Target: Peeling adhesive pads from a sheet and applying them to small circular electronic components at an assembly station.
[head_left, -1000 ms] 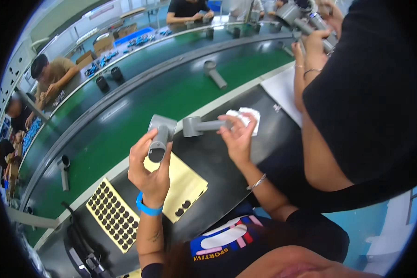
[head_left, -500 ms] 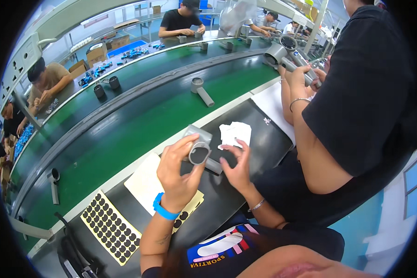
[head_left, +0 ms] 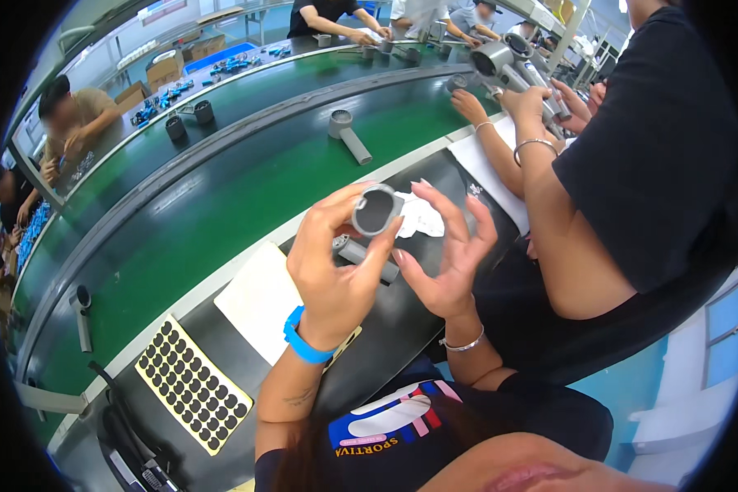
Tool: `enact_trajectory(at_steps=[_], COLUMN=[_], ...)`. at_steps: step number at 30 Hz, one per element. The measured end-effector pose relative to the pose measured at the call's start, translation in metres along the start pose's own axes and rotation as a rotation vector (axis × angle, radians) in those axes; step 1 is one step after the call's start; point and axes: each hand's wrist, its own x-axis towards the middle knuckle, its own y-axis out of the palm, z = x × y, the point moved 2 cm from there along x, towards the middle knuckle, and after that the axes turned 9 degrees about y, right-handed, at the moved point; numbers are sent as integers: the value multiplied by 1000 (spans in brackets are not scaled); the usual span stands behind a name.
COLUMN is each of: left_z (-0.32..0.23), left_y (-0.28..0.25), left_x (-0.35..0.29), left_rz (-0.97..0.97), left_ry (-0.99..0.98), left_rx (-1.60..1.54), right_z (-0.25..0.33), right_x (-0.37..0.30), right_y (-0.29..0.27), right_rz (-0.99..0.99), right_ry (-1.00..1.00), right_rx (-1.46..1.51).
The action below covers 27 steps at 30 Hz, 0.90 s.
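My left hand [head_left: 330, 266], with a blue band at its wrist, grips a grey round housing [head_left: 375, 211], which looks like a hair dryer body. Its round end, dark inside a grey rim, faces up toward me. Just right of it, my right hand [head_left: 453, 266] is open, thumb and fingers spread and curved, with nothing visible in it. A grey tube-shaped piece [head_left: 367, 261] shows beneath the housing, partly behind my left fingers; whether the two are joined I cannot tell. Behind my right fingers lies a crumpled white cloth or paper [head_left: 422, 217].
A sheet of round black stickers [head_left: 193, 385] lies left on the dark table, beside a pale sheet [head_left: 262, 303] and a black strap-like item [head_left: 131, 443]. Grey housings with handles [head_left: 351, 138] sit on the green conveyor [head_left: 246, 205]. At right, a co-worker [head_left: 631, 164] handles similar housings.
My left hand has raised the housing and turned its round end more squarely toward me. The right hand has shifted right and up, still open. The co-worker's arm at right has reached toward the belt.
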Motion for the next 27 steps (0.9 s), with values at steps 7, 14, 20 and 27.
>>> enact_trajectory(at_steps=[7,14,20,27], left_z=[-9,-19,-13,-14], left_y=[8,-8,-13,-12], left_x=[5,17,22,26], left_rz=[136,335,321,328], left_ry=[6,208,120,218], left_rx=[-80,-213,-280,-262], right_z=[-12,23,22,10], right_x=[-5,13,7,1], right_y=[15,-40,-44,-34], right_rz=[-148,36,-455,-262], right_ry=[132,-137,-48,29], right_rx=[18,-580,-322,-412])
